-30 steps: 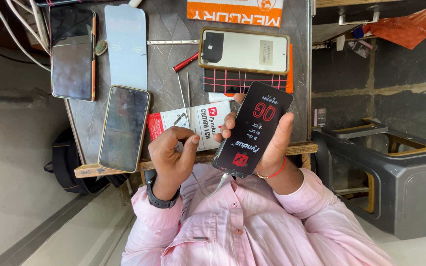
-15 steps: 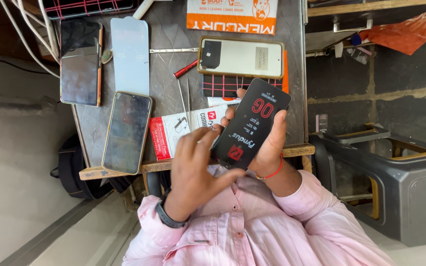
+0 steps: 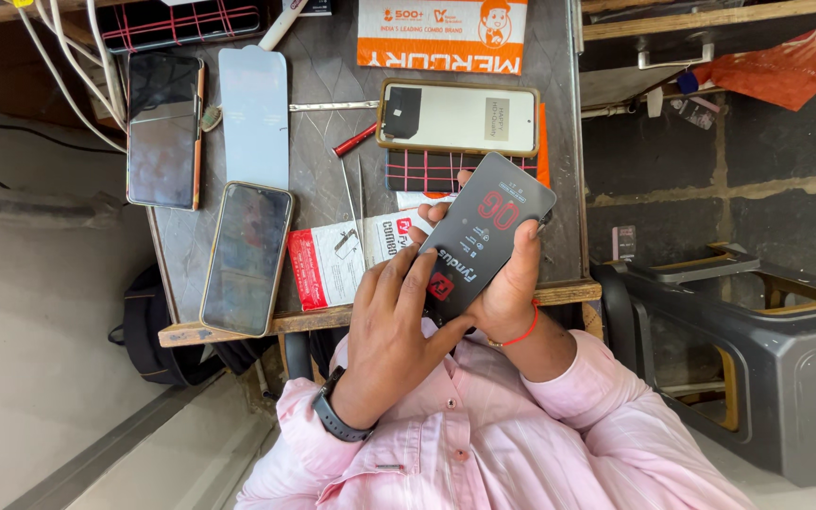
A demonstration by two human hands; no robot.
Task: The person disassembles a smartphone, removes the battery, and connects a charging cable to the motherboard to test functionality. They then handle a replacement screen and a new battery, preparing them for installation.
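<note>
1. the right hand [image 3: 512, 283] is wrapped around a flat black rectangular packet with red print [image 3: 484, 236], fingers curled along its far and right edges, holding it tilted above the near edge of the grey worktable [image 3: 323, 179].
2. the left hand [image 3: 394, 316] lies on the packet's near left corner, fingertips pressed together against it; whether it pinches a flap i cannot tell.
3. the packet hangs partly past the table's wooden lip [image 3: 238, 326], so a loose hold would likely drop it to the floor.
4. a thin pair of metal tweezers [image 3: 356, 203] and a red-handled tool [image 3: 356, 140] lie just beyond the hands; a careless elbow might sweep them off.
5. a gold-edged phone, screen up [image 3: 246, 257], sits at the near left edge, and a knock could send it over.
</note>
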